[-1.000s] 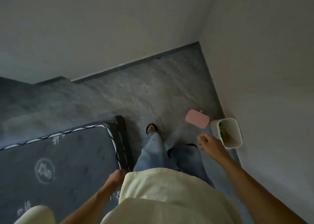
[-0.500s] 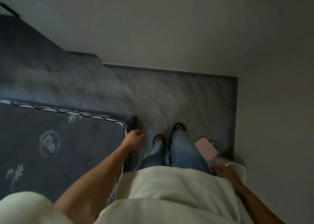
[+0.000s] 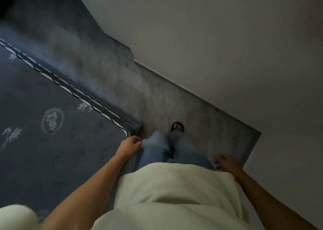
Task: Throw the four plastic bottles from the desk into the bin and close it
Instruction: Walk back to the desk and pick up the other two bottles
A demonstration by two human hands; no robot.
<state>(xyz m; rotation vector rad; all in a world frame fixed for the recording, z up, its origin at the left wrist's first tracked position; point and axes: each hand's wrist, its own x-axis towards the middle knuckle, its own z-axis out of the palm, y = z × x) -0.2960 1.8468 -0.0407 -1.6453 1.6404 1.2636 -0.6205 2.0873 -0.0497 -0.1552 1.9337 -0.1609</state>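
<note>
Head view: no bottles, bin or table show, so their look and place cannot be told. The left hand (image 3: pixel 132 144) hangs loosely curled and holds nothing, by the mattress (image 3: pixel 52 142) corner. The right hand (image 3: pixel 225 161) hangs half open, also holding nothing, above the floor (image 3: pixel 157 93) near the wall (image 3: pixel 227 46). Judging from the task alone, plastic bottles should be light, thin-walled and a little slippery; a hold around the middle or neck should suit.
</note>
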